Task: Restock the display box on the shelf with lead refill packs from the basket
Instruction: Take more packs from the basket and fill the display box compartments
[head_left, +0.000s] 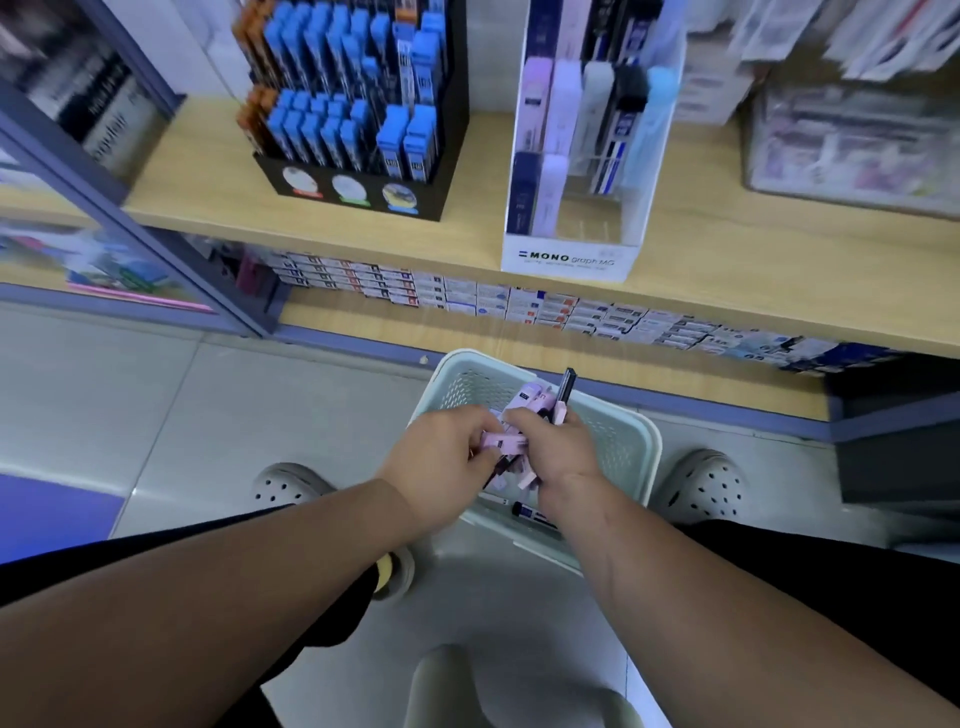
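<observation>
A pale green perforated basket (631, 447) stands on the floor below the shelf, with pink and dark lead refill packs in it. Both hands are inside it. My left hand (441, 462) pinches a pink refill pack (501, 443). My right hand (558, 449) is closed around a bundle of pink and black packs (545, 400) that stick up past the fingers. More loose packs (524, 512) lie on the basket bottom. The white MONO display box (571, 257) stands on the wooden shelf above, partly filled, with bare slots at its front right.
A black display box (358, 197) of blue-capped refills stands left of the white one. A lower shelf (467, 332) holds rows of small boxes. A clear bin (852, 145) sits at the shelf's right. Grey clogs (701, 486) flank the basket on the tiled floor.
</observation>
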